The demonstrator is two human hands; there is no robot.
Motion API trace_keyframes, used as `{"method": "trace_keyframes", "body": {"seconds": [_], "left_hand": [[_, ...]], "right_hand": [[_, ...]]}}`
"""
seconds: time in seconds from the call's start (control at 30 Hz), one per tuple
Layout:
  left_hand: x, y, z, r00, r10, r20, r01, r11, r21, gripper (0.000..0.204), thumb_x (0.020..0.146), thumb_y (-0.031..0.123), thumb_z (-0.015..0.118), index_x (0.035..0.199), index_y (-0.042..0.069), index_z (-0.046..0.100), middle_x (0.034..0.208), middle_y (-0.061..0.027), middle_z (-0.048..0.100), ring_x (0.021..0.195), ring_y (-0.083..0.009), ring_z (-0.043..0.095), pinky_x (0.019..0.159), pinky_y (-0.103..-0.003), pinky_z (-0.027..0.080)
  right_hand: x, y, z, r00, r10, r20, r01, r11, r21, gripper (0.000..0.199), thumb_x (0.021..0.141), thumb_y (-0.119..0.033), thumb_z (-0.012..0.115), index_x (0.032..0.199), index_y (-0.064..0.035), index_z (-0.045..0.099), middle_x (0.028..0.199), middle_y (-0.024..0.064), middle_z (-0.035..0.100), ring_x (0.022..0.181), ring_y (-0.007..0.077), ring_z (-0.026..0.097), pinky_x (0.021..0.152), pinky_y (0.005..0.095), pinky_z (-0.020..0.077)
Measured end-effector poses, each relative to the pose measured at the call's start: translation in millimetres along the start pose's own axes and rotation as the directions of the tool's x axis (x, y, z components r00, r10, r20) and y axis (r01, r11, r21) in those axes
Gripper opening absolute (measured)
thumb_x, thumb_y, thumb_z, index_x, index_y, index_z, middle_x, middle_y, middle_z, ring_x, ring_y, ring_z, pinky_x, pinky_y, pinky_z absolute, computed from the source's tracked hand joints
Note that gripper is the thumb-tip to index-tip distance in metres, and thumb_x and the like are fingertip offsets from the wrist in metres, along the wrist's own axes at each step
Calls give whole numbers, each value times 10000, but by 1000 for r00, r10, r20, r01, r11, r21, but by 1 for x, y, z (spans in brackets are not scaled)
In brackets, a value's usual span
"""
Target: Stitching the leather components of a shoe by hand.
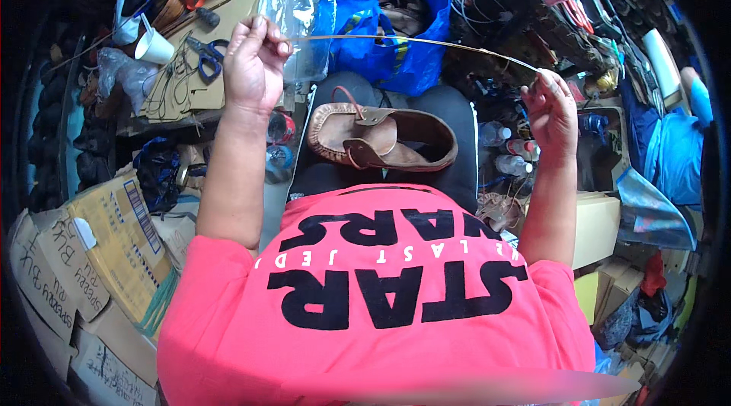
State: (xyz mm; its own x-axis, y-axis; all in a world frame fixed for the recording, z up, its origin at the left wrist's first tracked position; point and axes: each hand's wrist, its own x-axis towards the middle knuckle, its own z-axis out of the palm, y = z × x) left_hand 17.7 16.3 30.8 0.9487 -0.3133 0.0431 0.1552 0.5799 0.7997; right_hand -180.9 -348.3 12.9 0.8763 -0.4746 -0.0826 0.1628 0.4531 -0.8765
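A person in a bright pink shirt is looking down at their own raised hands. The left hand [255, 63] is closing its fingers and thumb around one end of a thin tan thread [411, 42], and the right hand [550, 105] is pinching the other end between fingertips, so the thread is stretching taut in a shallow arc between them. Below the thread, a brown leather shoe [381, 138] is lying on its side on the person's dark lap [457, 113], its open top facing up and nothing showing inside.

Just beyond the shoe, a blue plastic bag [396, 25] is standing open and holding dark brown shoes or leather pieces. A clear plastic bag [301, 3] is hanging beside it; its contents cannot be told. To the left, a white paper cup [152, 46] is tipping on a sheet of cardboard beside blue-handled scissors [205, 54]. Printed cardboard boxes [91, 254] are stacking up at lower left. Clear plastic bottles [502, 147] are standing near the right wrist.
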Motion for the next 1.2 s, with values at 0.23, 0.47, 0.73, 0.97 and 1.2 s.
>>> {"method": "trace_keyframes", "body": {"seconds": [0.23,0.47,0.73,0.97,1.2], "left_hand": [[6,-32,-6,991,-116,-62,117,993,22,92,954,155,483,936,75,525,749,-26,490,672,-130,458,632,-275,404],[14,-57,-8,982,5,-188,124,735,667,296,881,175,588,1153,70,536,1030,-70,577,850,-165,577,752,-289,455],[-3,-56,84,847,41,531,-476,504,721,185,814,135,672,960,22,676,927,-118,677,871,-198,639,794,-302,485],[-22,-66,126,705,-80,705,-626,399,671,134,758,117,714,856,30,687,796,-116,665,725,-222,629,662,-306,490],[-28,-71,127,807,-153,571,-383,601,702,93,818,91,673,863,10,679,742,-58,648,671,-88,578,619,-238,465]], "right_hand": [[6,1,5,998,-57,-17,59,990,125,228,895,-152,605,1059,5,620,865,47,626,701,102,538,739,276,480],[2,-4,22,963,-269,-4,254,915,-314,195,913,-135,580,1050,-8,633,938,63,658,776,83,566,696,210,444],[-16,1,70,957,-192,215,280,796,-537,158,891,-89,609,1011,-1,661,870,35,662,736,49,553,652,189,431],[-20,1,90,958,-120,261,234,851,-470,159,875,-82,631,1006,3,659,880,37,659,738,54,557,644,182,433],[-18,10,87,924,-185,335,332,823,-461,114,860,-60,642,955,-7,676,895,24,652,708,51,525,646,189,430]]}}
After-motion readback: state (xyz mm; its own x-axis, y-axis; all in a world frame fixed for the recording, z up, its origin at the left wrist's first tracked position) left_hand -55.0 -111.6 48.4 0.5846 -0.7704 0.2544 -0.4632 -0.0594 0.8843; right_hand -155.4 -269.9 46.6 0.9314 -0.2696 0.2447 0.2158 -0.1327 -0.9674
